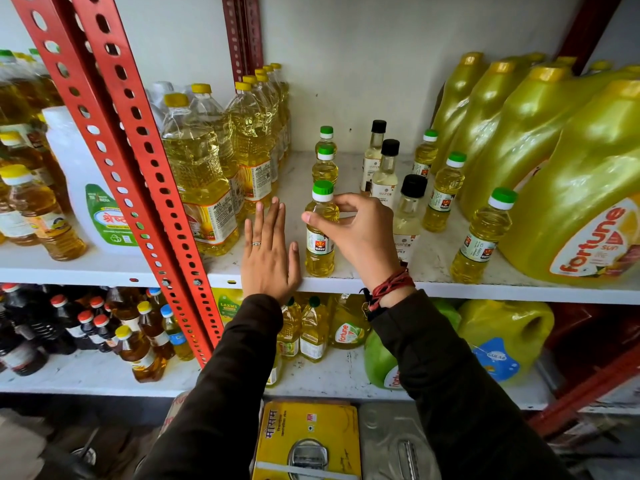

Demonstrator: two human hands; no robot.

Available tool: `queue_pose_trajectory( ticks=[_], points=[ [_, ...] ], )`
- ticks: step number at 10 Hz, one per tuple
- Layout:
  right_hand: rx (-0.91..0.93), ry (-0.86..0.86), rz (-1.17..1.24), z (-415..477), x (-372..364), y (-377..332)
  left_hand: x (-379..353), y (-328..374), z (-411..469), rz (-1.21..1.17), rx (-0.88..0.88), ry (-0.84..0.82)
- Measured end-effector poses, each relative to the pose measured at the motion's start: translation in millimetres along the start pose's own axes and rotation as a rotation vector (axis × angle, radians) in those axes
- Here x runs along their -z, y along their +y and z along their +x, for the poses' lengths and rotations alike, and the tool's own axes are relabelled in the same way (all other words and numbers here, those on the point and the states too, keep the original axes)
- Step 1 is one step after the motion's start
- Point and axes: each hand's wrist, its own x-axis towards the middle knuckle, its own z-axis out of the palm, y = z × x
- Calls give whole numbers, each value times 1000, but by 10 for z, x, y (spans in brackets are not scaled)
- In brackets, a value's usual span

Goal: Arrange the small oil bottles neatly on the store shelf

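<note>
Green-capped Uday oil bottle stands at the shelf front edge, my right hand pinching its shoulder; left hand lies flat, open, empty. Next I align it with the 2 bottles behind.

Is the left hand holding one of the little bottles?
No, the left hand lies flat and open on the white shelf, beside the small green-capped oil bottle.

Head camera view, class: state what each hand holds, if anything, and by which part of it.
The right hand grips a small green-capped oil bottle by its shoulder, just below the cap, thumb and fingertips around it. The left hand holds nothing; it lies flat and open on the shelf.
</note>
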Motion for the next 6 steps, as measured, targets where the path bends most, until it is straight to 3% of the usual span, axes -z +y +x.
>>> queue_pose_trajectory(
  ticks=[4,6],
  points=[
    [54,-23,-37,-35,41,-62,24,1,-11,-70,22,-19],
    [204,66,-10,-97,286,-258,121,23,12,-308,123,70]
  ],
)
